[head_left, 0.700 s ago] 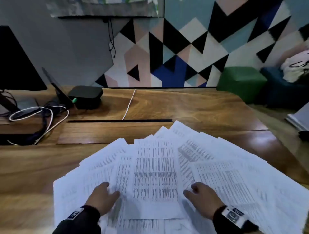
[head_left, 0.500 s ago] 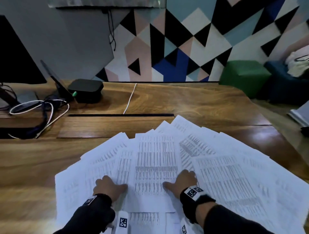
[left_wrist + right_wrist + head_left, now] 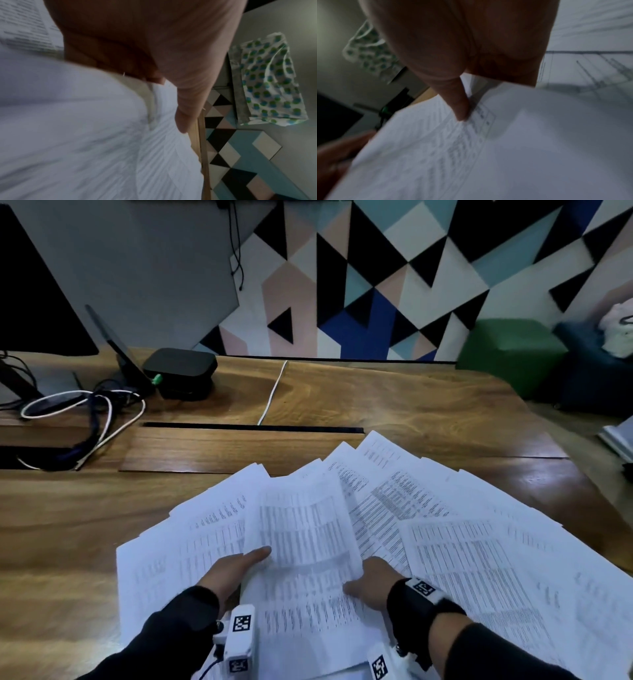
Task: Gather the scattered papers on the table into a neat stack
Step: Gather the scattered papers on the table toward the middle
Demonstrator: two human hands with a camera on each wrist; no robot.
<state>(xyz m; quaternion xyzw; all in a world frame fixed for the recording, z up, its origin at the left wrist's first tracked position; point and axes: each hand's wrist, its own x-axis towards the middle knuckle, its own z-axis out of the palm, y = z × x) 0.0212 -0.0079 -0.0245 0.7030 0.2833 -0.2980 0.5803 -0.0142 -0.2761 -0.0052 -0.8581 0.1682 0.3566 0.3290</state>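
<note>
Several printed white papers lie fanned out and overlapping on the wooden table. The middle sheet is raised a little above the fan and bows upward. My left hand grips its left edge, thumb on top and fingers hidden beneath. My right hand holds its right edge, with the thumb lying on the print. The left wrist view shows my left thumb lying on blurred paper. In the right wrist view my right thumb presses on the sheet.
At the back left stand a black box, a dark monitor and a tangle of cables. A white cable runs into a slot in the table. A green stool stands beyond the table's right edge.
Both hands lay flat on the papers before. My right hand slid left to the middle sheet, and both hands now hold that sheet by its sides, lifted slightly.
</note>
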